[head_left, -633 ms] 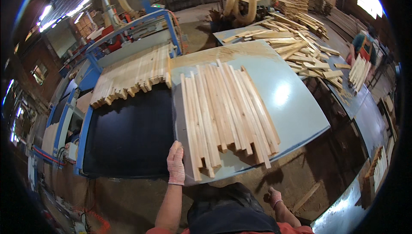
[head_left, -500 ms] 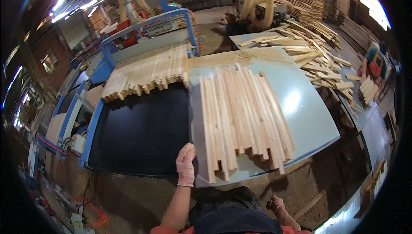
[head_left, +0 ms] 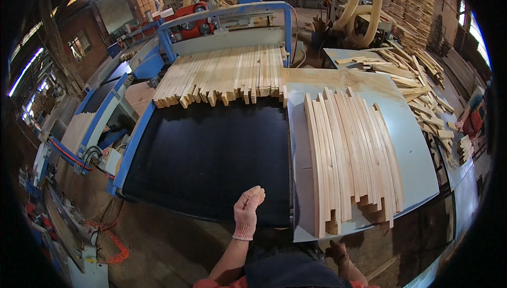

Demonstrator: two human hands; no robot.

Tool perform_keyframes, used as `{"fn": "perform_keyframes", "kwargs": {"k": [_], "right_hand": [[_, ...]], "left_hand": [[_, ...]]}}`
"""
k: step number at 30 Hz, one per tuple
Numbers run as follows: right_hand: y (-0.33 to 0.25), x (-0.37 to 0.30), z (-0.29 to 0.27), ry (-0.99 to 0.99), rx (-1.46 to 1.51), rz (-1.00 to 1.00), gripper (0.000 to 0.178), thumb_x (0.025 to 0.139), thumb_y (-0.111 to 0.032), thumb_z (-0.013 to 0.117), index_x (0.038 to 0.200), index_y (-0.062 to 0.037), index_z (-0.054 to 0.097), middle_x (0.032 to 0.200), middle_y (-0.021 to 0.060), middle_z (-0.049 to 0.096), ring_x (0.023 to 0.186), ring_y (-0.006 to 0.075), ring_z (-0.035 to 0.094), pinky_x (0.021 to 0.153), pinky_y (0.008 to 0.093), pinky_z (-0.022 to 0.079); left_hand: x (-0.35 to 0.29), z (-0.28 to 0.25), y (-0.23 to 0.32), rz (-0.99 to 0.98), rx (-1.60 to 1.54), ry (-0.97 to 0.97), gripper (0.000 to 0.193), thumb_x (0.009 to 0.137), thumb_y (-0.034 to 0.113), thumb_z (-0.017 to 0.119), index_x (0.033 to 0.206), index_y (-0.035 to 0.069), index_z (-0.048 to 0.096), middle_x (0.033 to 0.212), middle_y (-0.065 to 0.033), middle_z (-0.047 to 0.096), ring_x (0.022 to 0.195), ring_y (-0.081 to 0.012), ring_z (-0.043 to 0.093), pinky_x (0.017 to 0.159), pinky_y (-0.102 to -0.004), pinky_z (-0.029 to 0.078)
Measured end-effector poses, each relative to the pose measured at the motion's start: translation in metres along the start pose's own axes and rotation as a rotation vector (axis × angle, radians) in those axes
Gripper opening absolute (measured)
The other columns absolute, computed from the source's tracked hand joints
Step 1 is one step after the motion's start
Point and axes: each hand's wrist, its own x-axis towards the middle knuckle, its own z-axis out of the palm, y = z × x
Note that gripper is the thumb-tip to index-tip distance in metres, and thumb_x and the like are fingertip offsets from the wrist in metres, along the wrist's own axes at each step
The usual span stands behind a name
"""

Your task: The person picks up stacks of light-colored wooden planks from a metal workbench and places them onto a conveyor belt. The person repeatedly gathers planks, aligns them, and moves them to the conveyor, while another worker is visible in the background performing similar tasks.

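My left hand (head_left: 248, 211), in a pale pinkish knit glove, hovers over the near end of a black conveyor belt (head_left: 211, 156). Its fingers are curled together, and nothing shows in them. Low beside my body, below the near edge of a grey table (head_left: 420, 166), is my right hand (head_left: 338, 252); shadow hides its fingers. On that table, right of the belt, lies a row of long wooden strips (head_left: 354, 156), side by side with uneven near ends. Another row of strips (head_left: 224, 74) rests across the far part of the belt, at the machine's mouth.
A blue machine frame (head_left: 227, 10) spans the belt's far end. Loose wood pieces (head_left: 417, 87) are heaped at the back right, where another person (head_left: 472, 119) stands. Beige hoses (head_left: 369, 13) hang behind. A red coiled hose (head_left: 113, 245) lies at the lower left.
The view has swung left, so the belt and strips sit further right. My left hand has shifted from the seam between belt and table to over the belt. The right hand stays low.
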Motion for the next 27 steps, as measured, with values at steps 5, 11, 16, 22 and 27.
{"fn": "perform_keyframes", "kwargs": {"k": [5, 11, 16, 22, 27], "right_hand": [[-0.046, 0.002, 0.037, 0.006, 0.344, 0.095, 0.015, 0.104, -0.020, 0.067, 0.094, -0.0106, 0.060, 0.080, 0.0108, 0.060, 0.075, 0.0303, 0.065, 0.062, 0.0469, 0.051], [-0.035, 0.008, 0.074, 0.161, 0.295, 0.129, 0.020, 0.106, -0.027, 0.067, 0.105, -0.0072, 0.065, 0.087, 0.0136, 0.066, 0.078, 0.0323, 0.070, 0.063, 0.0489, 0.051], [-0.042, 0.004, 0.091, 0.140, -0.347, 0.121, 0.041, 0.112, -0.044, 0.057, 0.107, -0.0067, 0.073, 0.100, 0.0125, 0.071, 0.090, 0.0283, 0.069, 0.077, 0.0444, 0.053], [0.005, 0.050, 0.075, 0.103, -0.573, 0.115, 0.047, 0.095, -0.019, 0.067, 0.141, -0.0224, 0.069, 0.137, 0.0167, 0.070, 0.120, 0.0387, 0.070, 0.103, 0.0506, 0.057], [-0.062, 0.100, 0.120, 0.074, -0.394, 0.094, 0.045, 0.104, -0.039, 0.056, 0.141, -0.0171, 0.070, 0.142, 0.0160, 0.070, 0.130, 0.0352, 0.066, 0.110, 0.0481, 0.053]], "left_hand": [[0.019, -0.028, 0.015, -0.002, 0.020, -0.008, 0.031, 0.108, 0.018, 0.065, 0.131, -0.001, 0.074, 0.120, -0.0167, 0.079, 0.111, -0.0263, 0.077, 0.105, -0.0409, 0.061], [0.033, -0.053, 0.013, -0.014, -0.010, -0.078, 0.030, 0.108, 0.011, 0.065, 0.133, -0.003, 0.072, 0.126, -0.0171, 0.077, 0.116, -0.0272, 0.076, 0.107, -0.0416, 0.061], [0.036, -0.056, 0.011, -0.037, -0.035, -0.080, 0.030, 0.105, 0.009, 0.065, 0.132, -0.004, 0.073, 0.124, -0.0179, 0.077, 0.114, -0.0268, 0.076, 0.106, -0.0409, 0.061], [0.038, -0.028, 0.020, -0.027, 0.035, -0.174, 0.030, 0.104, 0.015, 0.065, 0.124, -0.005, 0.075, 0.118, -0.0147, 0.078, 0.104, -0.0222, 0.076, 0.096, -0.0349, 0.063], [0.038, -0.032, 0.006, -0.060, 0.089, -0.138, 0.035, 0.110, 0.021, 0.059, 0.130, -0.005, 0.071, 0.114, -0.0128, 0.075, 0.096, -0.0171, 0.070, 0.088, -0.0300, 0.058]]}}
